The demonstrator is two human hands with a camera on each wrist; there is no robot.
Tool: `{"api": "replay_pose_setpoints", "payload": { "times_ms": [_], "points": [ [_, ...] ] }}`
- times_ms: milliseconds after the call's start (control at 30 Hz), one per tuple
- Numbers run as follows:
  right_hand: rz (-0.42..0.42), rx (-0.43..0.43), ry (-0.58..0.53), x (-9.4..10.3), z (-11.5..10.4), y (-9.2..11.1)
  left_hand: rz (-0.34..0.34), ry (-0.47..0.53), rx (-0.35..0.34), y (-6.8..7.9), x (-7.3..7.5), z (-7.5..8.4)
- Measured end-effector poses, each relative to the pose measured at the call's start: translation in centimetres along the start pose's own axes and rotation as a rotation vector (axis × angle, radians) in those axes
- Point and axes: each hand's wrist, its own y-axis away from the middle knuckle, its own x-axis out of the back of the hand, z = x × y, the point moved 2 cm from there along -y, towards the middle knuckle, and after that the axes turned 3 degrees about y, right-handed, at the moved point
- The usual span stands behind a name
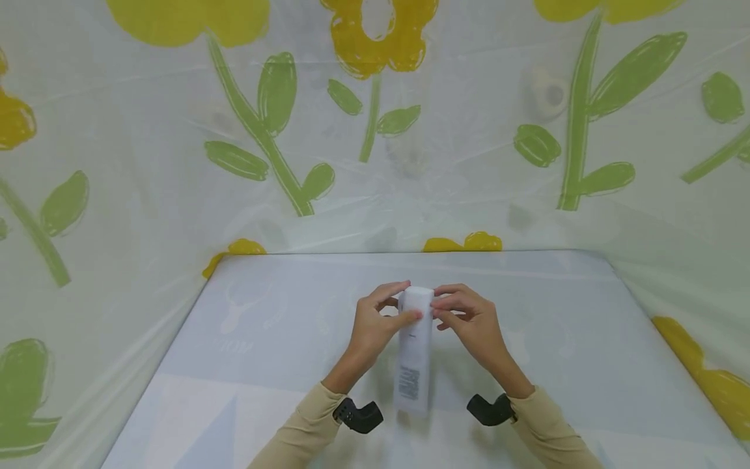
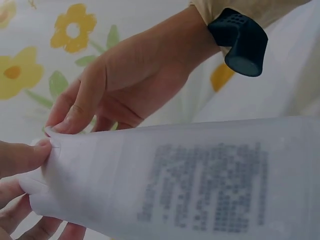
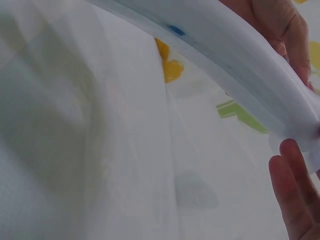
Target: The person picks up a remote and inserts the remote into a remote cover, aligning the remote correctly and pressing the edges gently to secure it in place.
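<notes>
A slim white packet (image 1: pixel 415 355), soft-looking, hangs between the two hands with its printed end down toward the person. A block of dark print, too blurred to read, shows on the packet (image 2: pixel 205 185) in the left wrist view. The left hand (image 1: pixel 375 326) grips the upper end, thumb on the front and fingers behind. At the opposite edge of that end, the right hand (image 1: pixel 471 322) pinches a corner between thumb and finger, plainest in the left wrist view. From the right wrist view the packet (image 3: pixel 225 55) looks bent, with a small blue mark on its side.
Beneath the hands lies a pale table (image 1: pixel 281 312) with faint printed shapes. A whitish curtain (image 1: pixel 445 130) with yellow flowers and green leaves surrounds it at the back and sides. Dark wrist mounts (image 1: pixel 359 415) sit at both sleeve cuffs.
</notes>
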Motion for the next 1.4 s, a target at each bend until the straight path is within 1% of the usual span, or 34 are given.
{"api": "replay_pose_setpoints", "payload": {
  "times_ms": [67, 133, 267, 367, 400, 500, 533, 567, 633, 667, 767, 833, 967, 1067, 1167, 1233, 1400],
  "points": [
    [-0.004, -0.013, -0.013, 0.2, 0.0, 0.0, -0.014, -0.002, -0.010, 0.2, -0.1, 0.8],
    [-0.010, -0.047, -0.030, 0.2, -0.1, 0.0, -0.011, -0.007, -0.009, 0.2, -0.2, 1.1],
    [-0.045, -0.151, -0.049, 0.0, -0.5, -0.5, 0.010, -0.019, 0.021, 0.1, -0.3, 1.0],
    [-0.056, -0.201, -0.023, -0.3, 0.0, -0.9, 0.021, -0.018, 0.052, 0.1, -0.4, 1.0],
    [-0.052, -0.206, -0.015, -0.3, 0.4, -1.0, 0.024, -0.015, 0.057, 0.0, -0.5, 0.9],
    [-0.008, -0.201, 0.000, -0.3, 1.6, -1.2, 0.020, 0.016, 0.072, -0.4, -0.4, -0.4],
    [0.012, -0.206, -0.001, -0.3, 1.7, -1.3, 0.012, 0.024, 0.076, -0.6, -0.4, -0.9],
    [0.029, -0.206, -0.012, -0.1, 2.1, -1.4, 0.005, 0.044, 0.080, -0.8, -0.4, -1.3],
    [0.055, -0.216, -0.037, 0.2, 2.1, -1.6, -0.010, 0.094, 0.086, -1.1, -0.2, -2.2],
    [0.063, -0.220, -0.053, 0.3, 2.1, -1.7, -0.016, 0.118, 0.084, -1.2, -0.1, -2.3],
    [0.082, -0.238, -0.094, 0.4, 2.0, -1.9, -0.027, 0.178, 0.073, -1.4, 0.2, -2.5],
    [0.082, -0.241, -0.106, 0.5, 1.8, -2.0, -0.022, 0.192, 0.062, -1.6, 0.4, -2.5],
    [0.071, -0.235, -0.117, 0.6, 1.8, -2.3, 0.027, 0.197, 0.036, -1.7, 0.4, -2.3],
    [0.059, -0.230, -0.133, 0.6, 1.7, -2.4, 0.068, 0.216, -0.004, -1.8, 0.3, -2.0],
    [0.048, -0.234, -0.158, 0.6, 1.5, -2.5, 0.098, 0.229, -0.030, -1.7, 0.3, -1.8],
    [0.040, -0.236, -0.174, 0.6, 1.4, -2.5, 0.109, 0.237, -0.033, -1.6, 0.3, -1.6],
    [0.006, -0.228, -0.182, 0.6, 1.2, -2.5, 0.127, 0.252, -0.011, -1.2, 0.1, -1.3]
  ]
}}
